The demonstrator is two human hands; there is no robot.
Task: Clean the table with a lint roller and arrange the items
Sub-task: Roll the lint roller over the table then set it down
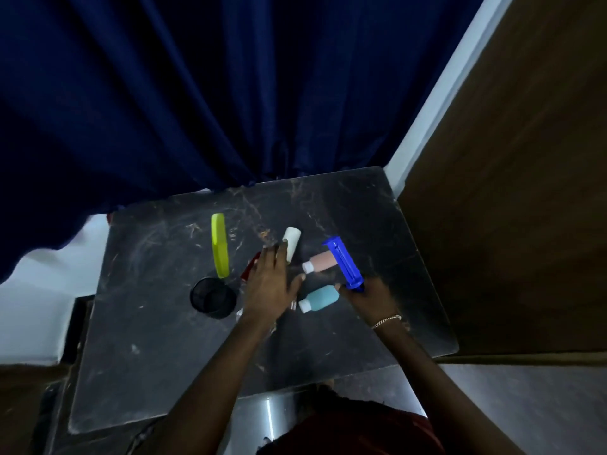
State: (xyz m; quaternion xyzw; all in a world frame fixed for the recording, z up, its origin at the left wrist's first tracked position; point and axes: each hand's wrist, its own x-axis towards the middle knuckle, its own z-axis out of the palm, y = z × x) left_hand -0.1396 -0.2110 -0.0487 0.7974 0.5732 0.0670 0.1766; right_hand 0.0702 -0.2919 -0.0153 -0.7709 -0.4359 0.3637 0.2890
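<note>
With the right grip (368,295) closed on the blue roller (343,262) and the left grip (271,284) spread flat beside it, a careless sweep could knock the pink bottle (320,262), seemingly touching the roller, off the tabletop (147,339).

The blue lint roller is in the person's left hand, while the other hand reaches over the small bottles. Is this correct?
Not quite. The head view shows the blue lint roller gripped by the right hand; the left hand reaches over the small bottles.
</note>
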